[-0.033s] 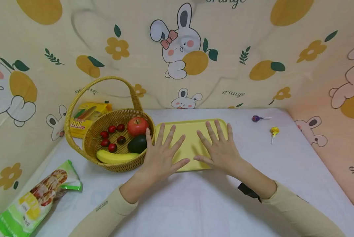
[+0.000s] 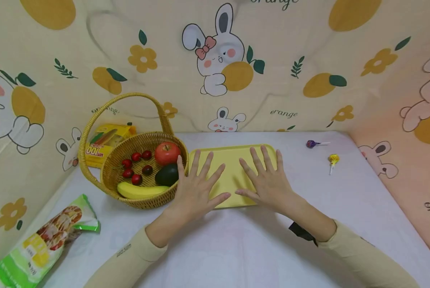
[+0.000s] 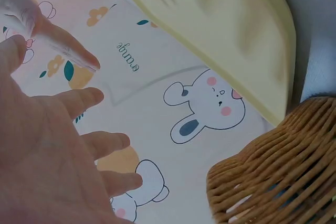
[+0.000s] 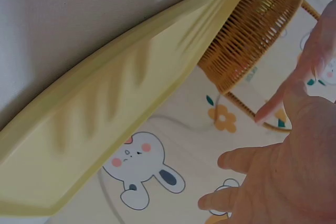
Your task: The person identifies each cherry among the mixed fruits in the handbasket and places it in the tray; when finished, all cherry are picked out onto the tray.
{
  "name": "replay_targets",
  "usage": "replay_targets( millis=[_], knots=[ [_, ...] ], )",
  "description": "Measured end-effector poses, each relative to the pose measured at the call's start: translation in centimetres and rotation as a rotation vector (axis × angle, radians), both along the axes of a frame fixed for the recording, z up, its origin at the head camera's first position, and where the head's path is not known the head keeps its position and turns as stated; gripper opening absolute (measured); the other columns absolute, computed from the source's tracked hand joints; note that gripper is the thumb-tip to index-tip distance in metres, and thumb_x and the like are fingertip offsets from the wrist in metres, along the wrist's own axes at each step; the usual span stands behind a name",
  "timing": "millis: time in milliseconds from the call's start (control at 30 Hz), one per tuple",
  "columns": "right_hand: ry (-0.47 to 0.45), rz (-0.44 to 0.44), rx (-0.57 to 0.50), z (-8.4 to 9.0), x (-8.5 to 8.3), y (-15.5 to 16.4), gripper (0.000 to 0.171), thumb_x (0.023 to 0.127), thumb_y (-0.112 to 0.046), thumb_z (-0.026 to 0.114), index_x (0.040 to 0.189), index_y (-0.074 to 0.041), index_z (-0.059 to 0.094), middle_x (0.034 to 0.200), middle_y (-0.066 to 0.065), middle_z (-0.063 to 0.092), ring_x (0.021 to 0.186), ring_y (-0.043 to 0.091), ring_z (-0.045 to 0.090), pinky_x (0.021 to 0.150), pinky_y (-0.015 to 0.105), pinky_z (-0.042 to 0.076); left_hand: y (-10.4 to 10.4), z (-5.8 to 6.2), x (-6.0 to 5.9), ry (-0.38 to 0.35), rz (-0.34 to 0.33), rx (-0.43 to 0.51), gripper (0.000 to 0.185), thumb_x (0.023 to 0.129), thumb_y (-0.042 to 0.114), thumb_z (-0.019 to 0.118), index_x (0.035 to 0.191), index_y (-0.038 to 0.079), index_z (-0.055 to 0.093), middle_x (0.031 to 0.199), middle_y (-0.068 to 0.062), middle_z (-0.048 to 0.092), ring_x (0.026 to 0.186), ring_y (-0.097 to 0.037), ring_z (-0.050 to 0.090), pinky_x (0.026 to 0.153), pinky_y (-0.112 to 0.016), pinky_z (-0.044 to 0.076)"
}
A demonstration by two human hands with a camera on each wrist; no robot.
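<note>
Over yellow tray, splayed hands apart, alongside, basket of cherries, apple, banana, avocado

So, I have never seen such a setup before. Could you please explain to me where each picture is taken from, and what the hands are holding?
There is no machine here, only a person's bare left hand and right hand. The wide picture comes from a camera worn on the head, looking forward and down. The other two come from cameras on the wrists, each showing its own hand from the palm side.

Both hands hold nothing; their fingers are spread above a yellow tray. Left of it stands a wicker basket with a banana, an avocado, an apple and cherries. Two snack bags lie further left, and two lollipops lie at the right.
</note>
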State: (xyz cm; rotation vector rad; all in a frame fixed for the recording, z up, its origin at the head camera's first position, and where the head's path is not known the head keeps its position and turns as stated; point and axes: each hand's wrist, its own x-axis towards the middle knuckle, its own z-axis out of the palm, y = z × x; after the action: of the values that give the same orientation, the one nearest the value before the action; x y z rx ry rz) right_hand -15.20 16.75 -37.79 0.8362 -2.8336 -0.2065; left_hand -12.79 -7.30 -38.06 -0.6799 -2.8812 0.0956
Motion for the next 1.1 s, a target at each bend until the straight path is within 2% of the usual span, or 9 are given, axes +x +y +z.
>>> replay_targets(
  millis=[233, 333, 433, 500, 567, 633, 800, 900, 1100],
  knots=[
    [-0.038, -0.003, -0.019, 0.1, 0.0, 0.1, 0.092, 0.092, -0.080, 0.025, 0.156, -0.015, 0.033, 0.161, 0.026, 0.017, 0.148, 0.048, 0.004, 0.116, 0.073, 0.000, -2.4, 0.4, 1.4, 0.060, -0.005, 0.070, 0.072, 0.096, 0.068, 0.042, 0.154, 0.026, 0.039, 0.163, -0.013, 0.021, 0.150, -0.039, 0.011, 0.115, -0.075, 0.003],
    [-0.056, -0.008, -0.029, 0.0, 0.0, 0.3, 0.088, 0.093, -0.075, 0.039, 0.156, -0.014, 0.034, 0.160, 0.026, 0.018, 0.148, 0.049, 0.004, 0.116, 0.073, -0.001, -5.6, 0.5, 3.1, 0.246, -0.067, 0.323, 0.054, 0.098, 0.047, 0.054, 0.138, 0.011, 0.058, 0.149, -0.018, 0.044, 0.139, -0.039, 0.036, 0.114, -0.068, 0.025],
    [-0.072, -0.012, -0.029, -0.1, -0.1, 0.5, 0.086, 0.094, -0.071, 0.043, 0.156, -0.013, 0.034, 0.160, 0.027, 0.019, 0.147, 0.049, 0.005, 0.116, 0.074, 0.000, -9.5, 0.4, 4.7, 0.563, -0.084, 0.639, 0.038, 0.093, 0.030, 0.058, 0.113, 0.000, 0.068, 0.122, -0.023, 0.061, 0.112, -0.041, 0.056, 0.102, -0.044, 0.045],
    [-0.083, -0.011, -0.028, -0.3, -0.2, 0.6, 0.085, 0.094, -0.070, 0.044, 0.156, -0.012, 0.034, 0.159, 0.027, 0.019, 0.147, 0.049, 0.005, 0.115, 0.074, 0.000, -11.9, 0.2, 5.7, 0.727, -0.008, 0.846, 0.037, 0.090, 0.025, 0.063, 0.109, -0.007, 0.065, 0.114, -0.025, 0.062, 0.104, -0.040, 0.056, 0.092, -0.028, 0.048],
    [-0.086, -0.005, -0.025, -0.5, -0.4, 0.6, 0.085, 0.095, -0.069, 0.045, 0.156, -0.012, 0.034, 0.159, 0.027, 0.020, 0.147, 0.049, 0.006, 0.115, 0.074, 0.001, -14.1, -0.3, 6.4, 0.779, 0.106, 1.004, 0.040, 0.086, 0.016, 0.068, 0.115, -0.010, 0.058, 0.118, -0.020, 0.059, 0.106, -0.035, 0.053, 0.083, -0.017, 0.047],
    [-0.086, 0.005, -0.029, -0.6, -0.6, 0.6, 0.084, 0.095, -0.068, 0.046, 0.155, -0.011, 0.035, 0.159, 0.027, 0.021, 0.147, 0.050, 0.007, 0.115, 0.075, 0.002, -15.9, -0.6, 6.7, 0.716, 0.241, 1.129, 0.050, 0.083, 0.005, 0.073, 0.127, -0.005, 0.052, 0.128, -0.010, 0.052, 0.111, -0.026, 0.050, 0.079, -0.009, 0.046],
    [-0.095, 0.023, -0.049, -1.1, -1.0, 0.3, 0.083, 0.095, -0.066, 0.047, 0.155, -0.011, 0.034, 0.159, 0.027, 0.022, 0.147, 0.050, 0.007, 0.114, 0.075, 0.004, -18.1, -1.5, 6.5, 0.366, 0.478, 1.251, 0.093, 0.077, -0.009, 0.079, 0.152, 0.017, 0.030, 0.132, 0.009, 0.040, 0.109, -0.013, 0.049, 0.074, -0.006, 0.051],
    [-0.094, 0.033, -0.044, -1.1, -1.4, -0.1, 0.082, 0.095, -0.065, 0.048, 0.155, -0.011, 0.035, 0.159, 0.026, 0.023, 0.147, 0.050, 0.008, 0.114, 0.075, 0.004, -18.4, -2.2, 6.1, 0.263, 0.509, 1.278, 0.092, 0.079, -0.007, 0.079, 0.153, 0.018, 0.030, 0.127, 0.009, 0.041, 0.102, -0.015, 0.051, 0.072, -0.006, 0.051],
    [-0.075, 0.082, -0.069, -0.4, -2.9, -1.8, 0.079, 0.096, -0.064, 0.050, 0.154, -0.011, 0.038, 0.158, 0.025, 0.027, 0.146, 0.050, 0.013, 0.114, 0.076, 0.007, -18.8, -3.2, 5.7, 0.189, 0.491, 1.319, 0.079, 0.080, -0.009, 0.077, 0.147, 0.005, 0.038, 0.118, 0.006, 0.047, 0.095, -0.012, 0.054, 0.068, -0.006, 0.054]
  ],
)
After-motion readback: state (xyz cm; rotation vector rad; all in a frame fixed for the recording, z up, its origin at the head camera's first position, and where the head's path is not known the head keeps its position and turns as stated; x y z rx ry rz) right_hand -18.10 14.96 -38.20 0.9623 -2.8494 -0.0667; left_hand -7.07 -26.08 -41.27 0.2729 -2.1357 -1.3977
